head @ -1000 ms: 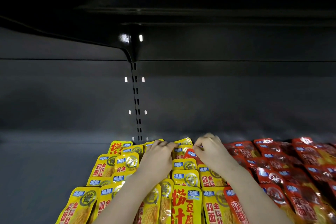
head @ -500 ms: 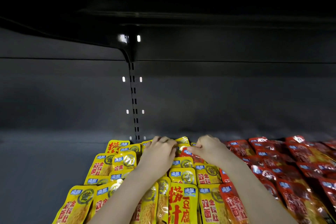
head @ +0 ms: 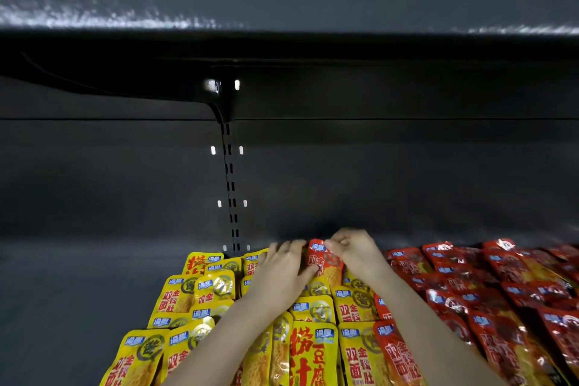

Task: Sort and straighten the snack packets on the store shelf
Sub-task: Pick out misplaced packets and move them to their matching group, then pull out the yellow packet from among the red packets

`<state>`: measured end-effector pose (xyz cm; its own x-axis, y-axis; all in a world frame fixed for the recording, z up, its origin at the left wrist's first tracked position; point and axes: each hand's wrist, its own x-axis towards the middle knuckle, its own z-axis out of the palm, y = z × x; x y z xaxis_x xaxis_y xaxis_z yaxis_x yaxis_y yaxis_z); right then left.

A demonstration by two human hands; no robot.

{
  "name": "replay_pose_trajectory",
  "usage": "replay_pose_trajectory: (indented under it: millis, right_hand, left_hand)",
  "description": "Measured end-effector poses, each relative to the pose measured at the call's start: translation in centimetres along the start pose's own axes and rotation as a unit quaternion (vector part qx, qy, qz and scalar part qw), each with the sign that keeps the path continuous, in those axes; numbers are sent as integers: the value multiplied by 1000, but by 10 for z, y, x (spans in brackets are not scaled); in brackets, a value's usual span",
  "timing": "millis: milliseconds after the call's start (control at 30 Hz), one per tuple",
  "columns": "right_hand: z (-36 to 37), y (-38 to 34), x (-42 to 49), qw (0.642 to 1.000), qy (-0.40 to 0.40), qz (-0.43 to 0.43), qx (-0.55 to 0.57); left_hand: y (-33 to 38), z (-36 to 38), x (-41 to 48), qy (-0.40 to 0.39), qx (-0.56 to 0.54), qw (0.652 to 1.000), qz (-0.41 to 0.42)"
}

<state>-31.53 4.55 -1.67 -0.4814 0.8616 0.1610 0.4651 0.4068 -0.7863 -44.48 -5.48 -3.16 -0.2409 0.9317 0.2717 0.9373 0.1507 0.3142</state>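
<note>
- Snack packets (head: 354, 354) lie flat and overlapping on the dark shelf (head: 78, 291), with yellow packets (head: 200, 291) in the middle and red packets (head: 501, 285) on the right. Their foil looks slippery. I think a quick pull at the back could drag the neighbours along and break the rows.
- Another red packet (head: 398, 351) lies on the right border of the yellow group, nearer to the camera. It could be forgotten while attention is at the back.
- At the back of the yellow group, the lifted red packet (head: 326, 260) sits between the two hands, and its top end seems raised. I judge that it belongs on the right side. If it is released too early, it will fall among the yellow ones again.
- On the yellow group rests the left hand (head: 279, 276), fingers fairly straight, thumb touching the lifted red packet's left edge. Its weight may crease or shift what is beneath.
- At the top edge of that packet, the right hand (head: 357, 252) pinches with curled fingers. Such a small hold on a thin seal may slip.
</note>
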Motion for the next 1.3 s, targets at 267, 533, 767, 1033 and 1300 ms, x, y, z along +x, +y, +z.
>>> replay_pose_trajectory:
  millis: [267, 533, 767, 1033, 1300]
  right_hand:
    - [0, -22, 6, 989, 110, -83, 56]
    - [0, -21, -10, 990, 39, -40, 130]
    - [-10, -11, -30, 981, 67, -38, 179]
    - [-52, 14, -51, 963, 107, -1, 248]
    - [-120, 55, -79, 959, 133, 12, 252]
  left_hand:
    - [6, -5, 13, 91, -186, 977, -56]
    - [17, -15, 20, 196, -411, 882, -118]
    - [40, -16, 15, 173, -463, 862, -115]
    - [93, -14, 12, 154, -486, 859, -49]
    - [171, 10, 6, 135, -529, 837, -23]
